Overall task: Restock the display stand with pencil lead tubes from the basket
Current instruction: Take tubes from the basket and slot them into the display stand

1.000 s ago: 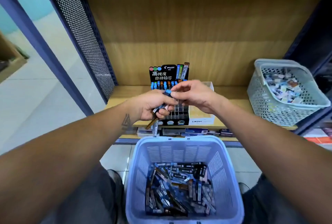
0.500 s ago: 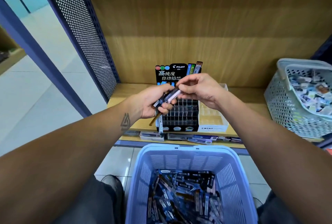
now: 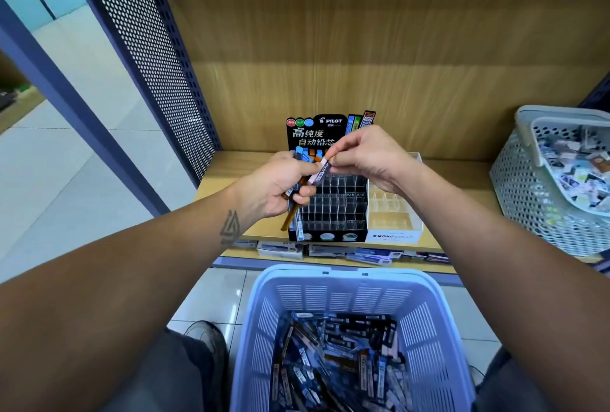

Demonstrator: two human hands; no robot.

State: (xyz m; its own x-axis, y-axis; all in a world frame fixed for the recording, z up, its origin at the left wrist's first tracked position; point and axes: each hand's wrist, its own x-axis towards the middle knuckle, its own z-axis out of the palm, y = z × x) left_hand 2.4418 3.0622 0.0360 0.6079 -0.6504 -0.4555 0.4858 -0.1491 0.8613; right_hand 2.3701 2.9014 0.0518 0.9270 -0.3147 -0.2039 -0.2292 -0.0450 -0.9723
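A black Pilot display stand point(image 3: 333, 213) with a grid of small slots sits on the wooden shelf; a few blue and orange tubes stand in its back row. My left hand point(image 3: 274, 190) grips a bundle of pencil lead tubes point(image 3: 292, 210) just left of and above the stand. My right hand point(image 3: 366, 157) pinches the top end of one dark tube point(image 3: 321, 174) that still lies against the bundle, above the stand's slots. Below, a lilac basket point(image 3: 429, 322) holds a heap of lead tubes.
A clear Mono box point(image 3: 394, 223) stands right of the stand. A grey-green basket point(image 3: 528, 187) of small packets sits at the shelf's right end. A perforated dark panel point(image 3: 142, 48) closes the shelf's left side. Flat packs point(image 3: 366, 255) line the shelf's front edge.
My right hand's grasp has shifted from a blue-capped tube to a dark tube, drawn up out of the bundle. The view has moved closer to the shelf and tilted up.
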